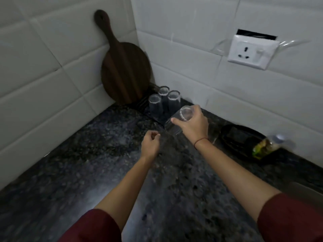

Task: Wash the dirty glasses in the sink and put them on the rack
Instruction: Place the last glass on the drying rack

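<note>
Three glasses (pixel 155 104) stand inverted on the rack (pixel 143 104) in the corner. Left hand (pixel 150 143) is idle, loosely curled and empty. Right hand (pixel 193 127) grips a tilted glass (pixel 174 125) just beside the rack. Looks like the placing step; next it needs setting mouth-down on a free spot.

Counter (pixel 83 154): near and left stretch open, I see a free approach there. Far corner crowded: wooden board (pixel 125 70) leaning on the wall, three upturned glasses (pixel 155 105) at the rack's (pixel 141 103) back. The right hand (pixel 194 126) with tilted glass (pixel 174 124) covers its near end. Black dish (pixel 241 138) and bottle (pixel 265 145) block the right edge.
</note>
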